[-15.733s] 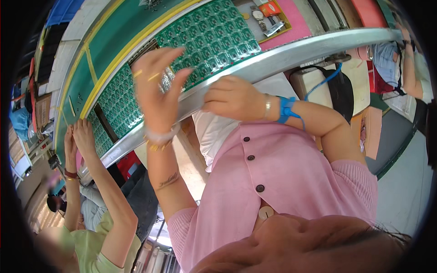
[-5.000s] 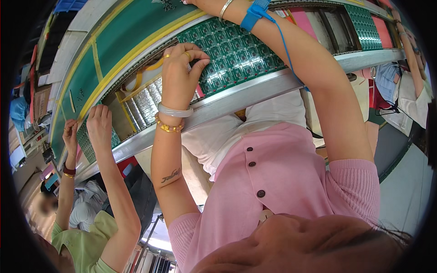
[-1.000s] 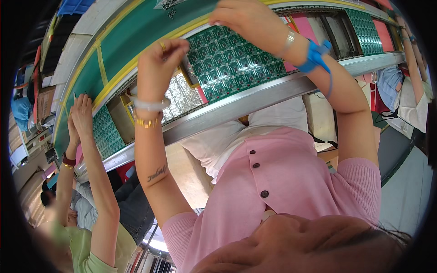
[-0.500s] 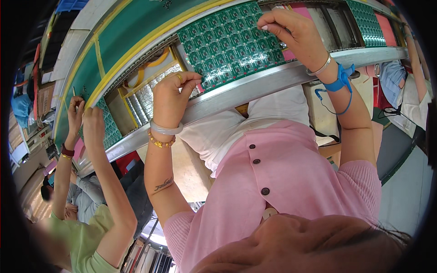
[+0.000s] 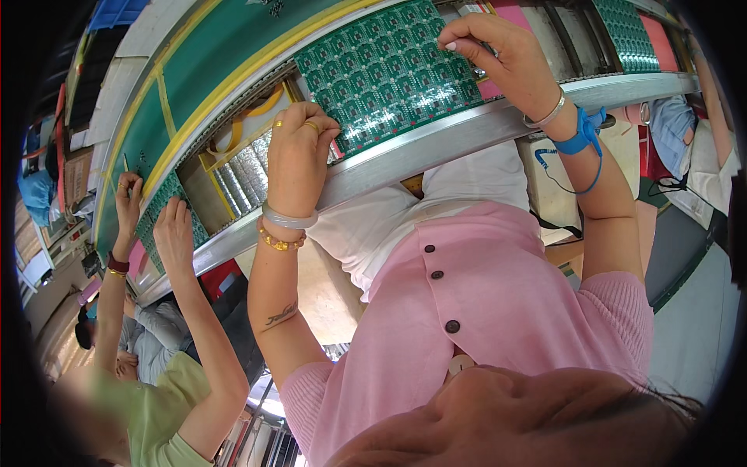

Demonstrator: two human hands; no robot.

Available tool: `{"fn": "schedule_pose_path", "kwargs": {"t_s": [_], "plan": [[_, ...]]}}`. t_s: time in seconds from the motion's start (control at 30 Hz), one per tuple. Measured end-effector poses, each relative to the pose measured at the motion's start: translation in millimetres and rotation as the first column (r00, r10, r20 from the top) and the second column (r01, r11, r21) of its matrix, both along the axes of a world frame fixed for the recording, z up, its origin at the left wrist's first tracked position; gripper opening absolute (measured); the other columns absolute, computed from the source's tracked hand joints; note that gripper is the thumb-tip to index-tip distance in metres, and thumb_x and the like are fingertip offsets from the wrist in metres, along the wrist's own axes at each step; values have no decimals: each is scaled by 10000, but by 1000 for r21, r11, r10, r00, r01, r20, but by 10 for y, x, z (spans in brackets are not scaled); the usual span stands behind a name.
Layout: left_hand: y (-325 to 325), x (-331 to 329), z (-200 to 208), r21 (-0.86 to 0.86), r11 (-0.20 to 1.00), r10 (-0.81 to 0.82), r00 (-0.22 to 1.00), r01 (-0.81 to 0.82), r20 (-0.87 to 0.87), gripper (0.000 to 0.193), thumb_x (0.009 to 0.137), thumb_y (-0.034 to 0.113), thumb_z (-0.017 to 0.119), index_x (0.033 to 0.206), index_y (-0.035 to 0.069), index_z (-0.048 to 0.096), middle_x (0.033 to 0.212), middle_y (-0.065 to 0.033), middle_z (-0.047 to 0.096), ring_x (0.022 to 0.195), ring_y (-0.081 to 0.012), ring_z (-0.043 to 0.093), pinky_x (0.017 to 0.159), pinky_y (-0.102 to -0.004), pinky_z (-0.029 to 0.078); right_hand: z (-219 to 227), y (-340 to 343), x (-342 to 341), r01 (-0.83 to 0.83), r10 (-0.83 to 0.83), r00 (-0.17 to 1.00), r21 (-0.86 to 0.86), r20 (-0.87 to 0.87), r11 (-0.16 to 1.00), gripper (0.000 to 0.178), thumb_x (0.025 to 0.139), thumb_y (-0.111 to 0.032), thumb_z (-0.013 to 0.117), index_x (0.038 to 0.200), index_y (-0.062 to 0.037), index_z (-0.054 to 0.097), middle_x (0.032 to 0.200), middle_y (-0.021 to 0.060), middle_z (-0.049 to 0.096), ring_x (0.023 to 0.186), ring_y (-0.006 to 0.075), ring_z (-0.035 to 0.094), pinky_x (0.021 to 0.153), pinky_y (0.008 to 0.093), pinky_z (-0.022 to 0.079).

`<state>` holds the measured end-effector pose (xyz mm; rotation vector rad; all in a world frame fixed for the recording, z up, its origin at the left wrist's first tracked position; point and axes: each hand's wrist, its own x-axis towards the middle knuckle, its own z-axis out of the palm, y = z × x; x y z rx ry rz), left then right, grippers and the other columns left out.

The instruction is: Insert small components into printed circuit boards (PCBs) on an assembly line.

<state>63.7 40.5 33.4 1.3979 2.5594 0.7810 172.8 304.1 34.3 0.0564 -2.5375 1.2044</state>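
A large green circuit board panel point(image 5: 389, 78), with rows of repeated small boards, lies across the metal-railed conveyor track in front of me. My left hand point(image 5: 299, 148) is closed at the panel's near left corner, fingertips pressed together; whatever they hold is hidden. Over the panel's right edge, my right hand point(image 5: 502, 62) has thumb and forefinger brought close in a pinch. Anything between those fingertips is too small to make out. A blue wrist strap point(image 5: 580, 134) with a coiled cord circles my right wrist.
The metal rail point(image 5: 420, 128) runs along the near side. Beyond the track lies a green mat point(image 5: 226, 58) edged with yellow tape. At left, a co-worker's hands point(image 5: 173, 233) are over another green panel point(image 5: 167, 206). A further panel point(image 5: 622, 31) sits at right.
My left hand has shifted slightly away from me and turned, showing more of its back. The panel has slid a little left. The co-worker's nearer hand has moved right and nearer me.
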Motion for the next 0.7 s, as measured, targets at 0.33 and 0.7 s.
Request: {"fn": "schedule_pose_path", "kwargs": {"t_s": [0.33,0.7], "plan": [[30,-6,64,-8,997,-81,995,80,-64,115,676,34,693,784,24,657,868,-88,595,843,-286,545,737,-365,455,8,-30,51,18,-10,995,78,-95,997,105,832,-15,581,934,-11,604,876,65,616,797,185,588,720,260,455],[533,-1523,-146,182,950,276,955,-254,-110,162,748,179,718,846,53,693,854,-100,641,748,-209,634,683,-294,487,-28,-88,396,163,-160,980,-10,116,987,96,787,-94,635,865,-51,598,775,77,596,695,241,585,630,324,465]]}}
